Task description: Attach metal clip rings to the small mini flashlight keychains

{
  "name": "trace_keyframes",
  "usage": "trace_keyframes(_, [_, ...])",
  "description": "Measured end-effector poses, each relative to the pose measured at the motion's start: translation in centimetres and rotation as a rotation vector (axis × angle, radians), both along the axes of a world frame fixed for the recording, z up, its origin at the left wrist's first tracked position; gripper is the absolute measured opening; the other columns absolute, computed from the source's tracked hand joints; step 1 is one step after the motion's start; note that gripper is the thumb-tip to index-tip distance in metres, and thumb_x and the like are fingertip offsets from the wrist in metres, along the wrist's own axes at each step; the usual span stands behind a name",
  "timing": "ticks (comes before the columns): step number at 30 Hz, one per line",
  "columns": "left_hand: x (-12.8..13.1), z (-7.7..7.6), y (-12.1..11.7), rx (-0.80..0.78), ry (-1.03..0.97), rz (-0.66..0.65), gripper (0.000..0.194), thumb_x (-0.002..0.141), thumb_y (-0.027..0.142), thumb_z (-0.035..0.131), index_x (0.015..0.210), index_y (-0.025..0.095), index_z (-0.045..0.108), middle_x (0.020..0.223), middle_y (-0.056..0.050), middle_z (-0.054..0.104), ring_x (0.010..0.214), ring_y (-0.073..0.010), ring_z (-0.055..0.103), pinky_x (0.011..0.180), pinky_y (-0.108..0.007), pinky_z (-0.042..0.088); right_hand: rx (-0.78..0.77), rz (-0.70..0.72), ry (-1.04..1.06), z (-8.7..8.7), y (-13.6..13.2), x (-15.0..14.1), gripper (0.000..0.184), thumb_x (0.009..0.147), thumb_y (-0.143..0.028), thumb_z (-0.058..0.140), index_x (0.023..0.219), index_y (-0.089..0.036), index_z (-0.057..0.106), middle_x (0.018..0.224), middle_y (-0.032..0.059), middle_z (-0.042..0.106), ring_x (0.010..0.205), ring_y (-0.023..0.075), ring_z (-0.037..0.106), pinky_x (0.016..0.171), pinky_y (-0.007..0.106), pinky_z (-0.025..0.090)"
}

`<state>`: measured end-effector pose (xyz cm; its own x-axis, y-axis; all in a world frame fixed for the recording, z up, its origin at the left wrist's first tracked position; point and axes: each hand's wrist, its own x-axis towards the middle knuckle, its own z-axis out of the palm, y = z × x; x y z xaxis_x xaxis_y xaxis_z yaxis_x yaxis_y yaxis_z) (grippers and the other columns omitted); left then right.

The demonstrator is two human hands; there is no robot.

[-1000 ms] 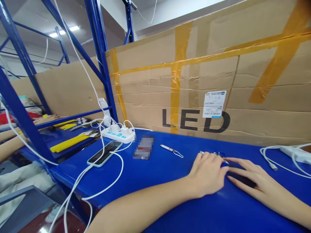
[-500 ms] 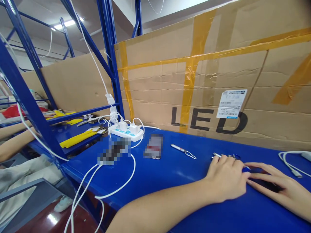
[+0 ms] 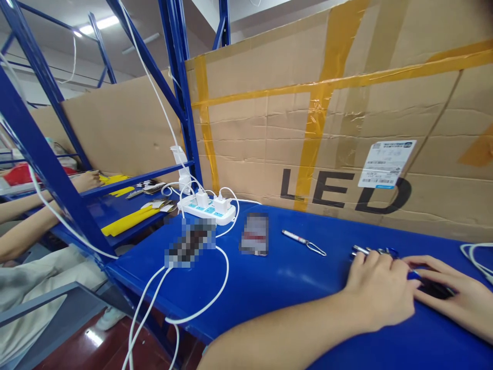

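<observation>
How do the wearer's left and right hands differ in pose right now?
The left hand shows curled fingers with the knuckles up; the right hand stretches straighter fingers toward it.
The left hand is nearer the small metal pieces; beneath the right hand's fingers a dark object shows.
Both are bare and low over the blue tabletop; what each grips is hidden.

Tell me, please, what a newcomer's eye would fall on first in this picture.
A large cardboard panel behind the blue table stands out first, with its orange tape and black letters LED. Next, the left hand and right hand lie close together toward the table's right, with small shiny items at the left hand's fingers. A white power strip sits at the table's left rear.
</observation>
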<state>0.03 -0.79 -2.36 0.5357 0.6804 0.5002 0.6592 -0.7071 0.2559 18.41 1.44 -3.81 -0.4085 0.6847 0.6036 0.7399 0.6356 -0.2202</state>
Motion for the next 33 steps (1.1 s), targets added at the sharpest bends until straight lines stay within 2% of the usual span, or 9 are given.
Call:
trace_keyframes(8, [-0.6,0.3,0.2,-0.108,-0.046,0.033,0.026,0.091,0.030,0.043,0.103,0.009,0.051,0.101,-0.009,0.053,0.097,-0.0220,0.043,0.088,-0.037,0.038,-0.098,0.005,0.021,0.2,0.8,-0.9,0.029,0.068,-0.048,0.060,0.068,-0.020,0.069,0.089,0.0146,0.061,0.080,0.0201,0.061,0.067,0.022,0.051])
trace_keyframes(13, [-1.0,0.6,0.2,-0.120,-0.079,0.043,0.020,0.092,0.027,0.041,0.100,0.011,0.050,0.101,-0.006,0.055,0.095,-0.0204,0.046,0.086,-0.037,0.038,0.072,-0.119,0.160,1.8,-0.9,-2.1,0.027,0.070,-0.045,0.058,0.077,-0.020,0.066,0.083,0.0068,0.063,0.074,0.0160,0.061,0.066,0.019,0.051])
trace_keyframes(15, [-1.0,0.8,0.1,-0.133,-0.079,0.030,0.019,0.091,0.027,0.045,0.100,0.012,0.051,0.101,-0.005,0.056,0.097,-0.0203,0.046,0.088,-0.037,0.037,0.089,-0.200,0.205,2.7,-1.8,-2.7,0.026,0.071,-0.044,0.058,0.077,-0.020,0.066,0.080,0.0044,0.064,0.071,0.0150,0.061,0.057,0.017,0.050])
trace_keyframes(19, [-0.9,0.9,0.0,-0.116,-0.102,-0.009,0.015,0.091,0.021,0.046,0.103,0.013,0.050,0.104,-0.003,0.056,0.096,-0.0196,0.048,0.083,-0.035,0.038,0.087,-0.125,0.264,3.7,-2.9,-3.7,0.020,0.072,-0.037,0.060,0.074,-0.017,0.066,0.078,0.0045,0.064,0.070,0.0143,0.061,0.061,0.019,0.051])
trace_keyframes(24, [-0.8,1.0,0.3,-0.112,-0.118,-0.021,0.010,0.092,0.014,0.042,0.099,0.014,0.050,0.101,-0.002,0.058,0.092,-0.0190,0.051,0.079,-0.035,0.036,0.033,-0.004,0.351,3.9,-3.2,-4.0,0.019,0.078,-0.031,0.056,0.074,-0.015,0.066,0.079,0.0075,0.063,0.073,0.0150,0.060,0.062,0.024,0.050])
trace_keyframes(27, [-0.7,1.0,0.3,-0.116,-0.120,-0.053,0.007,0.091,0.012,0.044,0.096,0.014,0.049,0.099,-0.003,0.058,0.093,-0.0177,0.052,0.079,-0.032,0.035,0.014,0.057,0.374,3.9,-3.4,-3.9,0.018,0.079,-0.029,0.055,0.075,-0.015,0.066,0.080,0.0079,0.062,0.072,0.0141,0.058,0.051,0.021,0.047])
trace_keyframes(30, [-0.5,0.9,0.3,-0.116,-0.118,-0.050,0.009,0.090,0.010,0.044,0.096,0.015,0.049,0.097,-0.003,0.058,0.090,-0.0177,0.052,0.076,-0.031,0.034,-0.042,0.107,0.355,4.4,-3.7,-3.5,0.024,0.082,-0.031,0.051,0.074,-0.015,0.067,0.085,0.0082,0.060,0.073,0.0129,0.058,0.052,0.020,0.046])
trace_keyframes(33, [-0.3,0.8,0.6,-0.123,-0.179,0.000,0.009,0.091,0.012,0.044,0.097,0.017,0.049,0.099,-0.001,0.058,0.090,-0.0177,0.052,0.076,-0.031,0.034,-0.082,0.063,0.388,5.0,-3.5,-1.9,0.033,0.087,-0.033,0.040,0.078,-0.014,0.066,0.084,0.0081,0.060,0.072,0.0122,0.057,0.060,0.022,0.047])
